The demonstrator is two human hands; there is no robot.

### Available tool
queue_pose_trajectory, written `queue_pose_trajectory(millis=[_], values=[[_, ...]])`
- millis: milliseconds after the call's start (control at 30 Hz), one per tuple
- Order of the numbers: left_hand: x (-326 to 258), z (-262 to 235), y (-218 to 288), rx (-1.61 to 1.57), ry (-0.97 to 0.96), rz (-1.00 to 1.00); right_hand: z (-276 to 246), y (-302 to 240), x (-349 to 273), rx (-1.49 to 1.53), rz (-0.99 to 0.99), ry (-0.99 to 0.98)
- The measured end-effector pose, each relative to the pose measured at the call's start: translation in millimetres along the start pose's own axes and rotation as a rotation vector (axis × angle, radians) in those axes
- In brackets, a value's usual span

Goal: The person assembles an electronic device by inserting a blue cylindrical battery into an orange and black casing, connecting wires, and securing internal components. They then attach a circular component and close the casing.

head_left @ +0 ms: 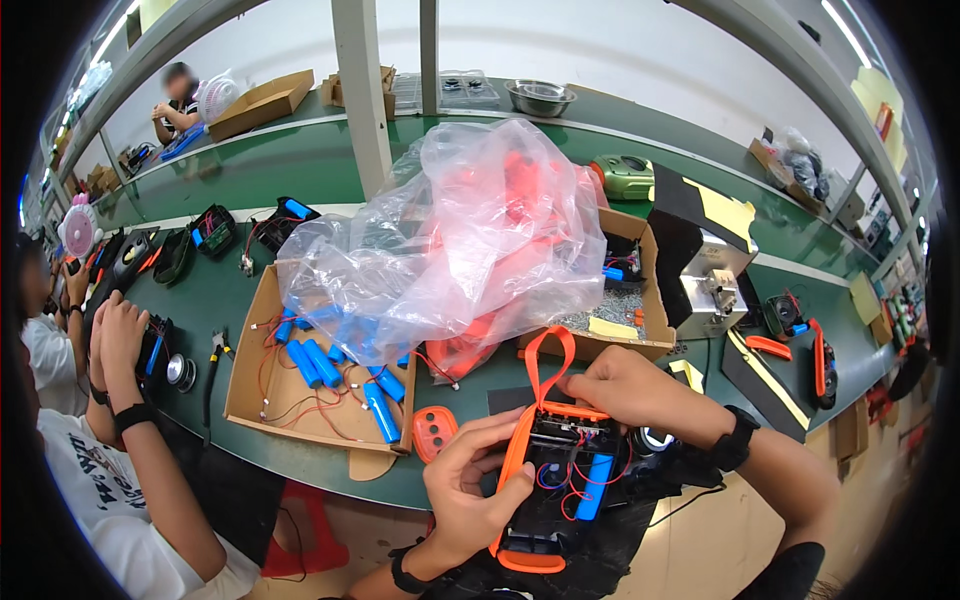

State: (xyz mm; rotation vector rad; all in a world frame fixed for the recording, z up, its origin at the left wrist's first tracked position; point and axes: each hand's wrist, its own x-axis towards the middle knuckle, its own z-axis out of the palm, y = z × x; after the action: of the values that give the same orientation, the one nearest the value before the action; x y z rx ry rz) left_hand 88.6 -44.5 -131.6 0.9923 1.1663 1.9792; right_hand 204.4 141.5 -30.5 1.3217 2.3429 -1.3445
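A black device housing (pixel 545 500) stands open-faced at the bench's near edge, showing a blue cylindrical battery (pixel 594 487), thin wires and a circuit board. My left hand (pixel 475 490) grips its left side, thumb over the edge. An orange trim strip (pixel 515 465) runs along that side and rises in a loose loop above the top. My right hand (pixel 635 392) is closed at the top edge, its fingers pinching the strip beside the loop; the fingertips are partly hidden. An orange cover with round holes (pixel 434 432) lies left of the housing.
A cardboard box of blue batteries (pixel 320 400) sits to the left; a clear plastic bag with red parts (pixel 490 240) lies behind. Right of it are a box of screws (pixel 625 305) and a metal fixture (pixel 715 285). A co-worker's hands (pixel 120 340) and pliers (pixel 216 345) are at far left.
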Motion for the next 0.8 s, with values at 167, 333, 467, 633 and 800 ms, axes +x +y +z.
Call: queue_pose_trajectory(millis=[167,333,467,633,800], values=[[-0.2,2.1,0.6,-0.001,0.020,0.002,5.9,24.9,17.2,0.072,-0.090,-0.033],[0.4,3.7,0.0,0.001,0.029,0.006,7.6,29.1,16.7,0.155,-0.093,-0.034],[-2.2,3.7,-1.4,0.049,0.052,0.040,10.8,28.0,22.7,0.177,-0.064,-0.032],[-0.8,4.0,1.0,0.046,0.061,-0.015,15.9,25.3,33.6,0.149,-0.042,-0.044],[0.0,6.8,5.0,0.042,0.068,-0.044,5.9,18.7,26.0,0.113,0.029,-0.079]])
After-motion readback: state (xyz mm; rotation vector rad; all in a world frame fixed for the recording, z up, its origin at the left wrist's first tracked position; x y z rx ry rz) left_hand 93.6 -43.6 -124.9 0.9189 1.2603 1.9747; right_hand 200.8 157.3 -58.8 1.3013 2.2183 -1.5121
